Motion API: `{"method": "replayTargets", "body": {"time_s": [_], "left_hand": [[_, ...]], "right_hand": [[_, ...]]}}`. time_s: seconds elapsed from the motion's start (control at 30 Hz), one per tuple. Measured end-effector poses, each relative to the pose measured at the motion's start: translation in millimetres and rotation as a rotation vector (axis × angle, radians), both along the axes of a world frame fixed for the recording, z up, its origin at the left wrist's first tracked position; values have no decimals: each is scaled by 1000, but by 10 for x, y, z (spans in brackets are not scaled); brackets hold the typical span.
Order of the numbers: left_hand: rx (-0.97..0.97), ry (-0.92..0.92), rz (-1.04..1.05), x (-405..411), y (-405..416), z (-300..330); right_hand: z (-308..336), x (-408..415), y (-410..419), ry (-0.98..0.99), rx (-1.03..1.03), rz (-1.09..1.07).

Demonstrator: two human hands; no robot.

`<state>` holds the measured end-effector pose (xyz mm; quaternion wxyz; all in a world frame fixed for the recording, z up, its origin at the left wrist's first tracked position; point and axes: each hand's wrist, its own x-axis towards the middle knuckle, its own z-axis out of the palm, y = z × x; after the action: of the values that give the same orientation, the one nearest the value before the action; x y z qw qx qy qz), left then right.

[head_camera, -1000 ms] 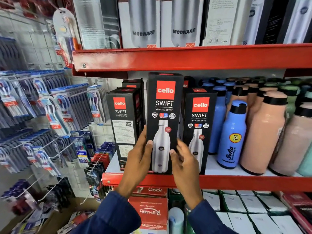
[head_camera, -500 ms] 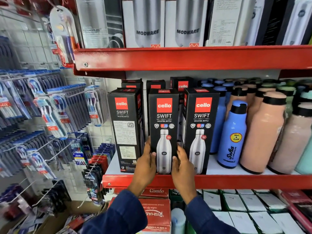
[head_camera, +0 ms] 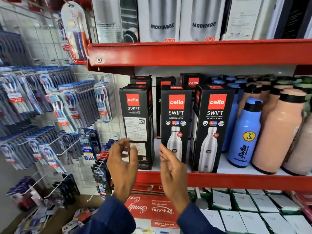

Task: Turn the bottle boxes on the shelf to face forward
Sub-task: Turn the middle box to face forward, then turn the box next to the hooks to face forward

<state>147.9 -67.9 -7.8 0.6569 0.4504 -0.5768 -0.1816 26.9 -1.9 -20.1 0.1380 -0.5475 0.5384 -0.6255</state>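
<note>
Three black Cello Swift bottle boxes stand in the front row of the red shelf (head_camera: 236, 180). The middle box (head_camera: 175, 119) and the right box (head_camera: 213, 125) show their bottle picture to the front. The left box (head_camera: 135, 122) shows a printed label side instead. More black boxes (head_camera: 192, 81) stand behind them. My left hand (head_camera: 122, 163) hovers open in front of the left box's lower part, fingers curled and apart. My right hand (head_camera: 172, 168) is open just below and in front of the middle box, touching nothing that I can see.
Blue bottles (head_camera: 244, 132) and peach bottles (head_camera: 278, 130) fill the shelf to the right. Modware boxes (head_camera: 162, 19) stand on the upper shelf. Toothbrush packs (head_camera: 67, 107) hang on wire hooks at the left. Red and white cartons (head_camera: 152, 208) lie on the shelf below.
The middle box was held up in both hands, then set down on the shelf facing front. Both hands have let go and shifted left, the left hand toward the left box.
</note>
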Motion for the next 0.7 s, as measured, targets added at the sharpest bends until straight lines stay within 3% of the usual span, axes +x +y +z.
{"method": "replayTargets", "body": {"time_s": [0.17,0.27,0.57,0.7], "left_hand": [[303,-54,-263,92,-328,3],[410,3,-395,145,-409,28],[273,31,-337,358,-459,180],[193,44,-381,486,-482,243]], "right_hand": [[40,261,-346,100,158,-8],[73,295,-432,37,174,-11],[139,419,-430,-77,-11,101],[169,429,-415,-24,-104,-110]]}}
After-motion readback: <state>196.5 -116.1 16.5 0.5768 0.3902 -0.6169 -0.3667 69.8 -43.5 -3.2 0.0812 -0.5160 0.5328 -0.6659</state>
